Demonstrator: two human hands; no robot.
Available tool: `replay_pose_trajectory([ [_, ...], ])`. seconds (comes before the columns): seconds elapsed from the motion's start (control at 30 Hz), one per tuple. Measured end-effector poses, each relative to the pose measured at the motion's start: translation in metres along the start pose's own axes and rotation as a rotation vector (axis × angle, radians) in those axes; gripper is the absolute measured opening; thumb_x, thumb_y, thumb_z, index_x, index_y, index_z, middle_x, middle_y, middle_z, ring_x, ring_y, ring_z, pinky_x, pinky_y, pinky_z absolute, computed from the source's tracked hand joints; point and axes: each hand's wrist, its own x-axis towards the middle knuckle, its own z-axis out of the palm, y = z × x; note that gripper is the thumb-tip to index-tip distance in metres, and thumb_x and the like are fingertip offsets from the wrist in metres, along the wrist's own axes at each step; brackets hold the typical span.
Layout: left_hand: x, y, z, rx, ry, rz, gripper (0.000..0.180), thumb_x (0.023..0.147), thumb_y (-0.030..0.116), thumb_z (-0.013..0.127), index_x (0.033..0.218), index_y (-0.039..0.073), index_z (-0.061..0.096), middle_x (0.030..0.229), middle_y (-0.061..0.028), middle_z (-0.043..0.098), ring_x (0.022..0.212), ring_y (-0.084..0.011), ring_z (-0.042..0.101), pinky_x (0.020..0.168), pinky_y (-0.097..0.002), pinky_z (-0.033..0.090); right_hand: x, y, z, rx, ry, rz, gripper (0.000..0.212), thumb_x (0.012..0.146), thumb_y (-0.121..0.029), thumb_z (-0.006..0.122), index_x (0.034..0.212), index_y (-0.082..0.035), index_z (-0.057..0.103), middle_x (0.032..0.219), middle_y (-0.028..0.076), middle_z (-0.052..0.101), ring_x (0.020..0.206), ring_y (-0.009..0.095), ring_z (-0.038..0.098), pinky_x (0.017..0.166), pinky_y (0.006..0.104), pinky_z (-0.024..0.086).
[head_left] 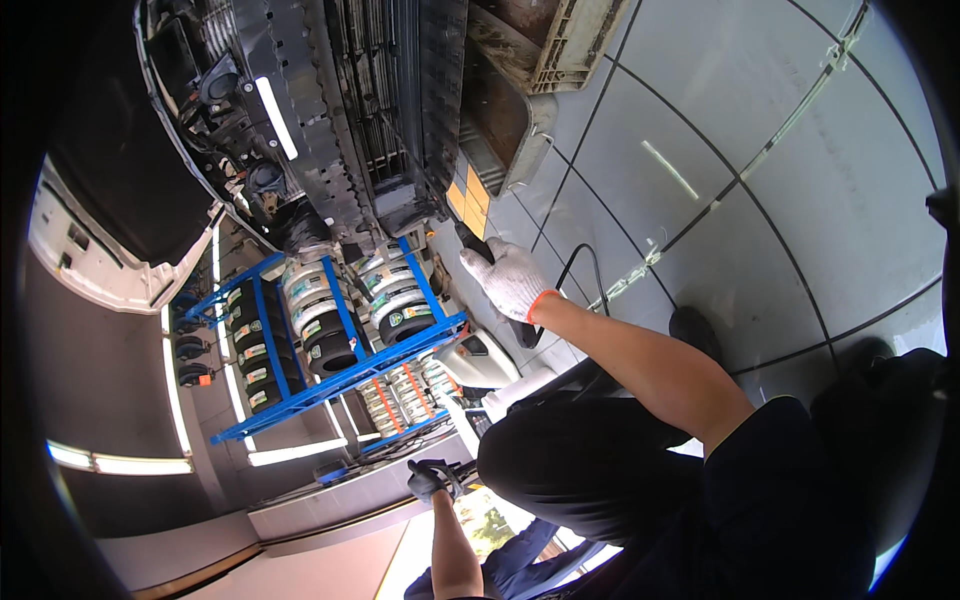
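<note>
My right hand (505, 278), in a white knit glove with an orange cuff, is closed around a black-handled wand (472, 241). A thin dark rod seems to run from its grip up toward the front of a car (365, 110), where radiator fins and dark panels are exposed. Below the fingers the lower end of the handle shows. Beside my wrist a black hose (597, 262) loops over the tiles; where it joins is hidden. My left hand is not in view. At the lower edge a co-worker's dark-gloved hand (428, 482) grips something dark that I cannot make out.
The raised hood (120, 265) hangs at the left. Dirty trays (505, 135) lie on the grey tiled floor (700, 90) near the car. Beyond the car a blue rack (345, 375) holds several tires. My bent black-trousered knee (570, 455) is below my forearm.
</note>
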Motion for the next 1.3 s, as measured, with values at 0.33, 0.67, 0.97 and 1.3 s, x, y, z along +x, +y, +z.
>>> replay_pose_trajectory([
  [0.33, 0.011, -0.017, 0.005, -0.004, 0.063, 0.039, 0.093, 0.106, 0.081, 0.044, 0.063, 0.004, 0.073, 0.052, -0.0094, 0.059, 0.047, -0.0275, 0.048, 0.053, -0.0514, 0.034, -0.013, -0.007, 0.013, -0.115, 0.035, -0.063, 0.055, 0.11, -0.051, 0.066, 0.114, 0.004, 0.065, 0.081, 0.024, 0.071, 0.073, 0.032, 0.074, 0.072, 0.0467, 0.058],
  [0.67, 0.0, 0.0, 0.001, 0.081, 0.067, 0.007, 0.077, 0.115, 0.058, 0.048, 0.071, 0.002, 0.078, 0.057, -0.0047, 0.068, 0.056, -0.0222, 0.065, 0.058, -0.0421, 0.051, 0.009, 0.0, 0.029, -0.048, 0.05, -0.072, 0.057, 0.107, -0.053, 0.068, 0.114, 0.004, 0.07, 0.086, 0.025, 0.074, 0.08, 0.038, 0.075, 0.078, 0.0472, 0.058],
  [0.97, -0.007, 0.005, -0.003, 0.057, 0.026, 0.005, 0.073, 0.113, 0.059, 0.05, 0.078, 0.004, 0.083, 0.062, -0.0074, 0.072, 0.061, -0.025, 0.069, 0.061, -0.0449, 0.051, 0.015, 0.017, 0.045, -0.154, 0.055, -0.058, 0.053, 0.109, -0.046, 0.066, 0.126, 0.004, 0.063, 0.069, 0.015, 0.064, 0.049, 0.027, 0.065, 0.047, 0.0427, 0.056],
  [1.3, -0.003, 0.005, 0.002, 0.115, 0.103, -0.046, 0.07, 0.112, 0.058, 0.052, 0.087, 0.002, 0.085, 0.069, -0.0087, 0.077, 0.065, -0.0266, 0.073, 0.066, -0.0436, 0.056, 0.01, 0.019, 0.053, -0.132, 0.101, -0.093, 0.056, 0.108, -0.049, 0.065, 0.112, 0.007, 0.068, 0.092, 0.032, 0.076, 0.094, 0.048, 0.076, 0.083, 0.0516, 0.06],
])
